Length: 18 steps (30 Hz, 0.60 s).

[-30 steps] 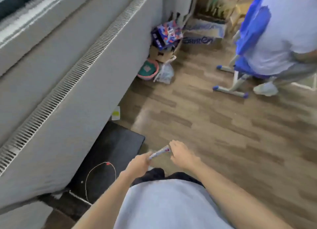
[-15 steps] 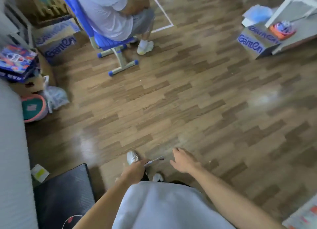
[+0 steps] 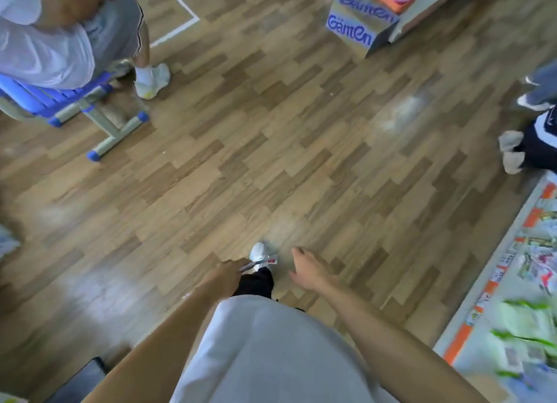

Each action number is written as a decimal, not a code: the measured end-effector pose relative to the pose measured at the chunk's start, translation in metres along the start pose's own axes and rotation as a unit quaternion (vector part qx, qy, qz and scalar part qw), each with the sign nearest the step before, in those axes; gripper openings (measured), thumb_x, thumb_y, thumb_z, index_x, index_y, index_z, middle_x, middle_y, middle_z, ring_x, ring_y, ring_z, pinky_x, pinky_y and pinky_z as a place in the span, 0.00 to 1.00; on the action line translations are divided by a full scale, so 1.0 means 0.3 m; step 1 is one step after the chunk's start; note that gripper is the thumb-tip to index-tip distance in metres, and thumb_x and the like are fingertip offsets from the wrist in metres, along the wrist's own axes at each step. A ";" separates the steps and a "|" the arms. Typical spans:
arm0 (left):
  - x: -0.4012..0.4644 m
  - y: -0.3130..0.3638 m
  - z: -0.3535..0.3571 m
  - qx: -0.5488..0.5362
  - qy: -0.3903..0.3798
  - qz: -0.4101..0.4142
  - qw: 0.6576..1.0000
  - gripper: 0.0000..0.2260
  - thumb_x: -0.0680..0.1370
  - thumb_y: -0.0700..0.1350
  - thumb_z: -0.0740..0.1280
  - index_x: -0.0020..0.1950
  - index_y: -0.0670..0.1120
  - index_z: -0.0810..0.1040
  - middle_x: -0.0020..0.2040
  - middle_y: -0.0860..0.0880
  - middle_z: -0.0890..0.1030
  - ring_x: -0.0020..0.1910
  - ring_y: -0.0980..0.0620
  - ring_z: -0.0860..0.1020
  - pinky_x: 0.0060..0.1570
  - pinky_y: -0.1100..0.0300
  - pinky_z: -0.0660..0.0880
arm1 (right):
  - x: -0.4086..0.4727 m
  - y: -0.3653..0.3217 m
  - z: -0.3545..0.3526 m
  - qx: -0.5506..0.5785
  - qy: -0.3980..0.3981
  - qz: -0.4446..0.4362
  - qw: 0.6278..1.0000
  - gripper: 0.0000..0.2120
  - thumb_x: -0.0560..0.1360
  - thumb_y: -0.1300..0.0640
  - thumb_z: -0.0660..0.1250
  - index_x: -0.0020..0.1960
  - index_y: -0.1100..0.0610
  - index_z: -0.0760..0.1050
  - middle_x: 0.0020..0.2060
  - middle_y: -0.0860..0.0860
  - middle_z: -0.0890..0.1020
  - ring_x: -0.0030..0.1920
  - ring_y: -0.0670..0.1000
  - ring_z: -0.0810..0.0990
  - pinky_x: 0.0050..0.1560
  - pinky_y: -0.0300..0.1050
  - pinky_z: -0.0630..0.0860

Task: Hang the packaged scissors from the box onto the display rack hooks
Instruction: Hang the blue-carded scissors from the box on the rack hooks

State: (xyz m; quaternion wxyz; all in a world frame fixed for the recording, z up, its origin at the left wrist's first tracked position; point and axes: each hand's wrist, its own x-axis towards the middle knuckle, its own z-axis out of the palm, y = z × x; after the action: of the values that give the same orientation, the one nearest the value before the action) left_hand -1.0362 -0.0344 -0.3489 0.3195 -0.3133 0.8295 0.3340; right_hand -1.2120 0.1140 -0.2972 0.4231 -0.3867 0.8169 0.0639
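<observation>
My left hand (image 3: 224, 277) grips a thin packaged pair of scissors (image 3: 261, 261), seen edge-on, its card tip with a red mark pointing right over my white shoe. My right hand (image 3: 310, 270) hangs apart from the package to its right, fingers loose and holding nothing. A display shelf (image 3: 482, 306) with orange price strips and blurred packaged goods runs along the lower right edge. No box of scissors and no rack hooks show clearly.
Wood-pattern floor (image 3: 271, 149) fills the middle. A seated person on a blue chair (image 3: 60, 101) is at upper left. A cardboard box with blue lettering (image 3: 355, 25) stands at upper right by a white unit. Other people's feet (image 3: 512, 152) are at the right edge.
The view has swung right, away from the grey wall unit, toward the shelf on the right. My right hand has let go of the package and moved apart; my left still holds it.
</observation>
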 end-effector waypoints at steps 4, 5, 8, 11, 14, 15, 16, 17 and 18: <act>0.136 0.107 -0.148 0.017 -0.021 0.026 0.999 0.18 0.82 0.42 0.55 0.67 0.60 0.71 0.54 0.52 0.80 0.51 0.48 0.77 0.48 0.53 0.75 | 0.088 0.103 -0.185 0.019 -0.006 0.021 1.000 0.22 0.83 0.52 0.60 0.73 0.60 0.62 0.70 0.56 0.70 0.68 0.56 0.71 0.62 0.49 0.71; 0.176 0.133 -0.185 0.022 -0.012 0.026 0.999 0.18 0.82 0.42 0.55 0.67 0.60 0.71 0.53 0.51 0.79 0.50 0.48 0.77 0.48 0.54 0.74 | 0.113 0.136 -0.235 0.033 0.000 0.029 0.999 0.22 0.83 0.52 0.60 0.72 0.61 0.63 0.70 0.56 0.71 0.68 0.56 0.71 0.62 0.49 0.71; 0.317 0.192 -0.279 0.055 0.016 0.019 0.998 0.21 0.82 0.44 0.58 0.73 0.62 0.67 0.52 0.49 0.76 0.50 0.46 0.78 0.49 0.52 0.76 | 0.173 0.246 -0.373 0.106 0.020 0.067 0.992 0.24 0.83 0.52 0.60 0.75 0.61 0.61 0.72 0.57 0.69 0.72 0.56 0.68 0.67 0.50 0.69; 0.436 0.292 -0.393 0.056 0.021 0.045 0.997 0.21 0.83 0.45 0.59 0.76 0.60 0.65 0.54 0.48 0.75 0.50 0.44 0.77 0.49 0.52 0.75 | 0.243 0.357 -0.502 0.135 0.036 0.095 0.986 0.27 0.83 0.50 0.59 0.78 0.60 0.58 0.74 0.56 0.67 0.73 0.57 0.67 0.68 0.50 0.67; 0.568 0.405 -0.515 0.022 0.031 0.075 0.996 0.20 0.84 0.44 0.58 0.76 0.57 0.66 0.52 0.46 0.74 0.48 0.42 0.77 0.46 0.55 0.72 | 0.344 0.464 -0.626 0.156 0.022 0.117 0.981 0.29 0.82 0.48 0.60 0.79 0.58 0.56 0.73 0.56 0.70 0.71 0.57 0.70 0.67 0.51 0.70; 0.613 0.440 -0.555 0.011 0.037 0.079 0.996 0.20 0.84 0.44 0.59 0.76 0.56 0.66 0.51 0.47 0.72 0.47 0.43 0.77 0.44 0.57 0.70 | 0.383 0.495 -0.673 0.161 0.014 0.113 0.980 0.30 0.82 0.48 0.60 0.79 0.58 0.55 0.73 0.56 0.70 0.71 0.57 0.70 0.67 0.51 0.70; 0.674 0.468 -0.591 -0.002 0.044 0.081 0.996 0.20 0.84 0.44 0.59 0.76 0.56 0.66 0.50 0.48 0.71 0.45 0.44 0.76 0.43 0.58 0.68 | 0.430 0.529 -0.724 0.163 0.008 0.108 0.981 0.30 0.82 0.48 0.60 0.79 0.58 0.55 0.73 0.56 0.70 0.70 0.57 0.71 0.66 0.51 0.70; 0.736 0.498 -0.629 -0.013 0.049 0.082 0.995 0.20 0.84 0.44 0.59 0.75 0.56 0.66 0.50 0.48 0.71 0.44 0.46 0.74 0.43 0.58 0.67 | 0.479 0.565 -0.782 0.164 0.006 0.101 0.981 0.30 0.82 0.48 0.60 0.79 0.58 0.56 0.72 0.55 0.70 0.70 0.57 0.71 0.66 0.50 0.70; 0.794 0.533 -0.669 -0.020 0.051 0.082 0.995 0.20 0.84 0.43 0.59 0.75 0.58 0.66 0.49 0.48 0.72 0.43 0.47 0.73 0.43 0.58 0.67 | 0.529 0.602 -0.840 0.163 0.008 0.093 0.982 0.28 0.82 0.49 0.61 0.77 0.59 0.59 0.71 0.56 0.71 0.69 0.57 0.72 0.65 0.50 0.71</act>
State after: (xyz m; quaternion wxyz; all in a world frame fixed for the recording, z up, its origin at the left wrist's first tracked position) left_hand -1.3606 -0.1661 -0.3535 0.2418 -0.2673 0.8607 0.3596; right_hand -1.5521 0.0387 -0.2952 0.4665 -0.2353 0.8520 -0.0342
